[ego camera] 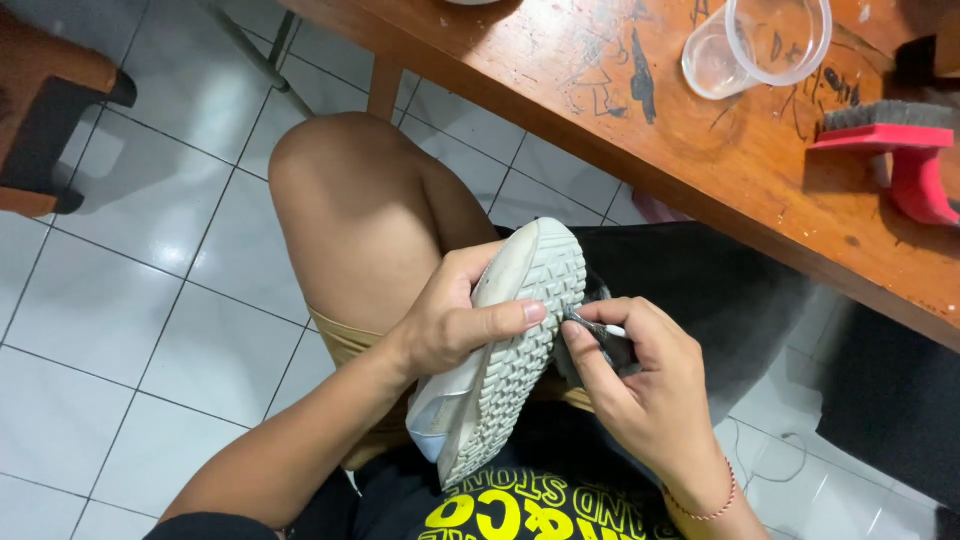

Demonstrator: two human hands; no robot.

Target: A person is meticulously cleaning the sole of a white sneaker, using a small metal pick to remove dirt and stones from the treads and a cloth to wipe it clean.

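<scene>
Head view. The left hand [450, 325] clasps a white shoe [505, 350] sole-up over the lap, thumb laid across the treaded sole and fingers wrapped round the upper behind it. The shoe's long axis runs from its toe at about 1 o'clock to its heel at about 7 o'clock, tilted so the tread faces the right hand. The right hand [640, 385] lies just beside the shoe at its 3 o'clock, fingers pinched narrow on a small thin tool [597, 327] with a pale tip; the tool's working end points toward 9 o'clock and meets the sole's edge near the toe. What kind of tool it is cannot be told. The left hand carries the shoe; the right is the nearer to the sole's edge. A red thread bracelet [712, 508] circles the right wrist. At 1 o'clock from the hands stands a wooden table [600, 110] with ink scribbles; on it a clear plastic cup [755, 45] lies on its side, apparently empty, and at 3 o'clock from the cup rests a red-handled brush [895, 145], bristles up. White tiled floor [150, 300] lies below.
</scene>
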